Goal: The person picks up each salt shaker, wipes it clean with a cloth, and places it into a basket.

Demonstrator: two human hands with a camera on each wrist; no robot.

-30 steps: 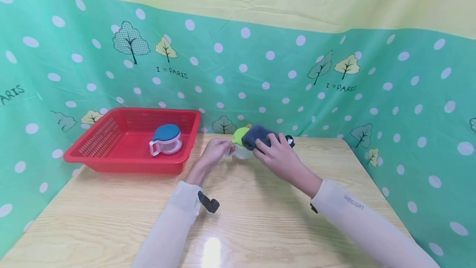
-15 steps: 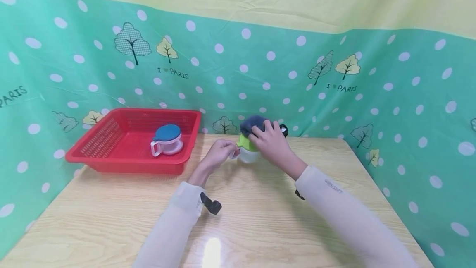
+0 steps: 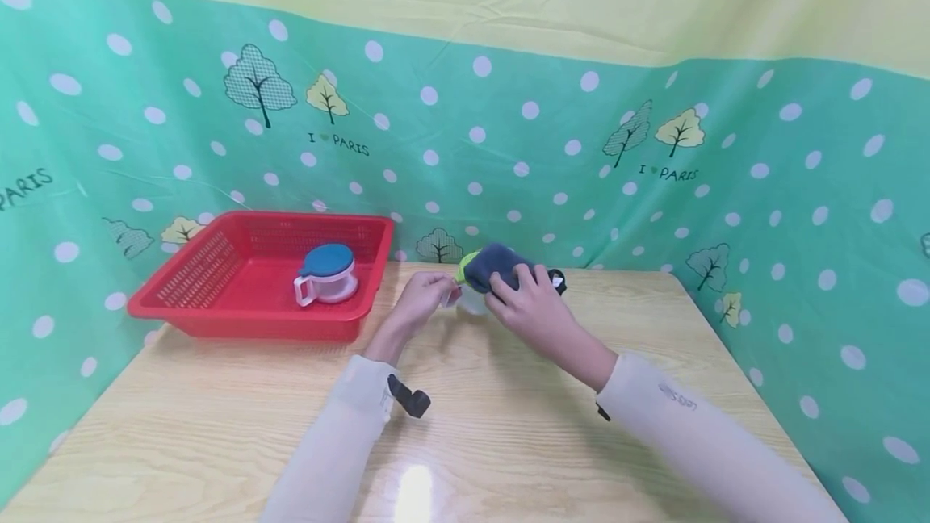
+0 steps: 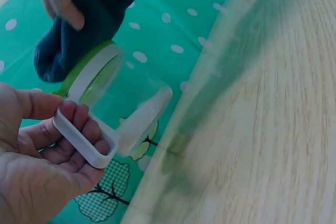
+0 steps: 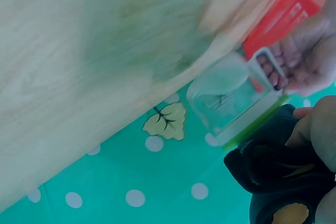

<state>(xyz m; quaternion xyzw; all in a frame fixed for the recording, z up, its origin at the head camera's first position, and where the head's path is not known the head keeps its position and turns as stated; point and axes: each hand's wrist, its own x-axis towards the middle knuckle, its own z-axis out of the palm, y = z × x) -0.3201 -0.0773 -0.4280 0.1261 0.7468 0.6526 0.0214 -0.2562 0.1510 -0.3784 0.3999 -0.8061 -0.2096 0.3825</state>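
A clear jar (image 3: 473,301) with a green lid (image 4: 79,74) and a white handle (image 4: 97,158) is held slightly tilted near the back of the table. My left hand (image 3: 425,297) grips the handle, its fingers curled through the loop in the left wrist view. My right hand (image 3: 541,313) holds a bunched dark blue cloth (image 3: 497,266) against the lid. Most of the lid is hidden under the cloth in the head view. The right wrist view shows the cloth (image 5: 273,150) beside the lid's green edge.
To the left stands a red plastic basket (image 3: 240,315). Inside it sits a similar jar with a blue lid (image 3: 328,259) and a pale handle. A patterned curtain (image 3: 508,119) hangs along the table's back edge.
The cloth went up to the far side of the lid, baring its green front, then came back down over it. The jar shifted slightly right, then back left, with the left hand.
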